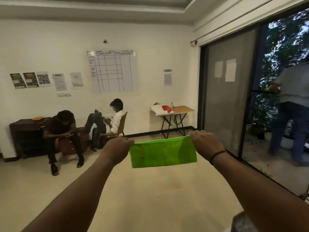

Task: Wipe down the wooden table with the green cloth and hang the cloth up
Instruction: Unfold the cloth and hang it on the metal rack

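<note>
A bright green cloth [163, 153], folded into a flat rectangle, hangs stretched between my two hands at arm's length above the floor. My left hand [117, 146] pinches its upper left corner and my right hand [204, 142] pinches its upper right corner. A small wooden folding table [183, 109] on black crossed legs stands by the far wall, beyond the cloth. On its left part lie white paper, something red and a small bottle.
Two people sit by the far wall at the left, one on a chair [122, 125], beside a dark cabinet [25, 131]. Glass sliding doors [230, 91] fill the right side, and a person [291, 114] stands outside them. A curtain rod [234, 20] runs above the doors.
</note>
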